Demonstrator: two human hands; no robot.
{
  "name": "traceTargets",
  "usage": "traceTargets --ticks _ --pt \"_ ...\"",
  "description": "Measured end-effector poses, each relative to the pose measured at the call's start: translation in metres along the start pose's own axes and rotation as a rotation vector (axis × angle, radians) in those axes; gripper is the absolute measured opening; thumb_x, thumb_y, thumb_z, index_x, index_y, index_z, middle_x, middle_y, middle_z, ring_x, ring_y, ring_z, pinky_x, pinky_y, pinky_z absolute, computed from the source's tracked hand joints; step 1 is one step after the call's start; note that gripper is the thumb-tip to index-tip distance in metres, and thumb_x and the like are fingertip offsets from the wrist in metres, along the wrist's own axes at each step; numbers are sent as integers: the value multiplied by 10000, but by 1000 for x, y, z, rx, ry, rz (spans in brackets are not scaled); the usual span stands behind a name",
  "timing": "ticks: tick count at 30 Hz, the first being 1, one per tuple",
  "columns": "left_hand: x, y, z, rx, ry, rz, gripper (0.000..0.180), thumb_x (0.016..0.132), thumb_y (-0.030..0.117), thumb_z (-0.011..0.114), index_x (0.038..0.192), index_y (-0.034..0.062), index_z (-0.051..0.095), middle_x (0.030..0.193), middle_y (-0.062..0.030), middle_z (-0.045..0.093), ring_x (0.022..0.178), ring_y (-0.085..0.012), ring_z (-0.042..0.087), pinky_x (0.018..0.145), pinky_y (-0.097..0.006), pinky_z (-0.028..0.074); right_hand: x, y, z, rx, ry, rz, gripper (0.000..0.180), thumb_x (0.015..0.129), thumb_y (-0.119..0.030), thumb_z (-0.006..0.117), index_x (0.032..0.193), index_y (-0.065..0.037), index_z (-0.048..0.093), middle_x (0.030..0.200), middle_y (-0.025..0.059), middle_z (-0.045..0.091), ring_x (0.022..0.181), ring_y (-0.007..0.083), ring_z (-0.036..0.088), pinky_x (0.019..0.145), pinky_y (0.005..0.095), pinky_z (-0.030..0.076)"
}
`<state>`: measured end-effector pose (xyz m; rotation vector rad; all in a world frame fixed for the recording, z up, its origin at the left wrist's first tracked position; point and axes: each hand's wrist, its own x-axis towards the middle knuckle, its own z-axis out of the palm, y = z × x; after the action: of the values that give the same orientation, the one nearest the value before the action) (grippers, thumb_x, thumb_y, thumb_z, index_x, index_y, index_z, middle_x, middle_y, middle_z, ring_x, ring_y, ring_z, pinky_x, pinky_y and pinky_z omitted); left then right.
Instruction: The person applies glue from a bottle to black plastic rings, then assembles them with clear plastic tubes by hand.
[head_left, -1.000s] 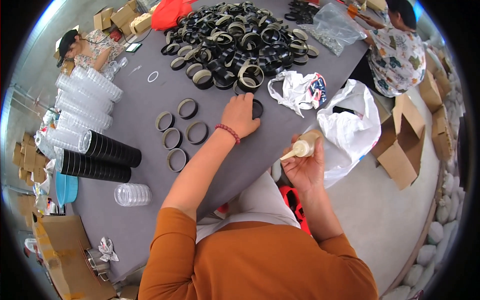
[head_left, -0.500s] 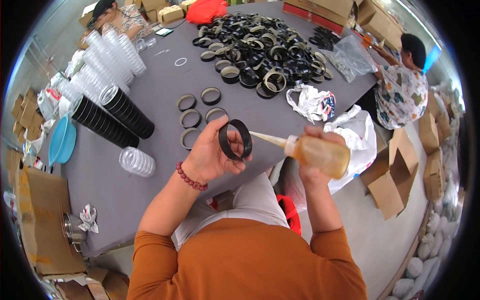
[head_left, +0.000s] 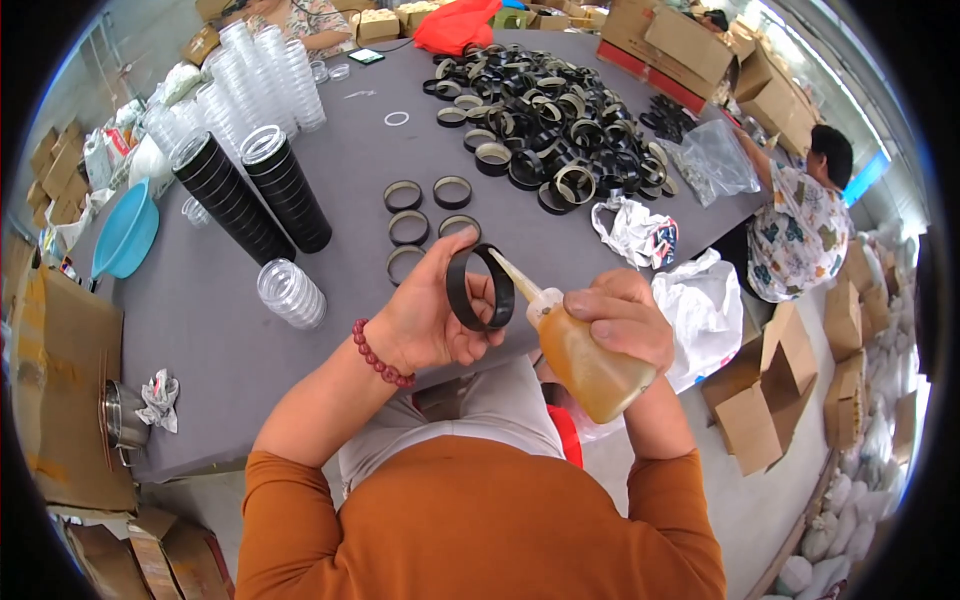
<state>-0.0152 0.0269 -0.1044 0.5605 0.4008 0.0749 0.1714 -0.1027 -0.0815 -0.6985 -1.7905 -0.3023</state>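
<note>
My left hand [head_left: 432, 305] grips a black ring [head_left: 462, 291] by its edge, its opening tipped toward the right. In my right hand [head_left: 630, 318] is a squeeze bottle [head_left: 592, 372] of amber liquid, its long thin nozzle [head_left: 515, 273] slanting up and left to the upper part of the ring. Whether the tip touches the ring I cannot tell. Just beyond my left hand, several black rings with pale insides [head_left: 408, 228] lie in short rows on the grey table [head_left: 350, 375]. A large heap of similar rings [head_left: 560, 115] covers the far middle.
Black stacked cylinders [head_left: 285, 190], clear plastic cup stacks [head_left: 262, 80] and a short clear stack [head_left: 291, 293] stand at left. A blue basin [head_left: 127, 230] sits at the left edge. Crumpled white plastic [head_left: 637, 232] and an open carton [head_left: 762, 390] are rightward. Another person [head_left: 803, 215] works at right.
The bottle has turned from nearly level to steeply slanted, and its nozzle has come to the ring's upper edge. My left hand keeps hold of the ring. The view has shifted slightly.
</note>
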Motion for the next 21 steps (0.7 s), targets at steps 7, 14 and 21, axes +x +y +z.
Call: traceTargets --ticks 7,14,21 --pt "-7 3 3 28 23 10 758 837 703 406 880 -21 626 677 -155 651 550 -231 635 398 -271 469 0 1 0 -13 -29 -14 595 592 -206 914 1035 -107 529 1032 99 693 795 239 635 648 323 507" --pt "-13 4 5 139 108 119 698 834 700 446 790 22 607 666 -153 650 475 -221 627 385 -282 491 0 -1 3 -37 -24 -4 589 596 -212 912 1033 -103 532 1021 106 698 750 235 640 640 316 499" --pt "-18 2 9 313 217 266 651 888 643 381 876 21 574 643 -141 622 459 -219 591 385 -299 473 1 -8 5 -25 -33 33 571 607 -211 906 1032 -94 543 1000 115 703 751 220 655 630 310 484"
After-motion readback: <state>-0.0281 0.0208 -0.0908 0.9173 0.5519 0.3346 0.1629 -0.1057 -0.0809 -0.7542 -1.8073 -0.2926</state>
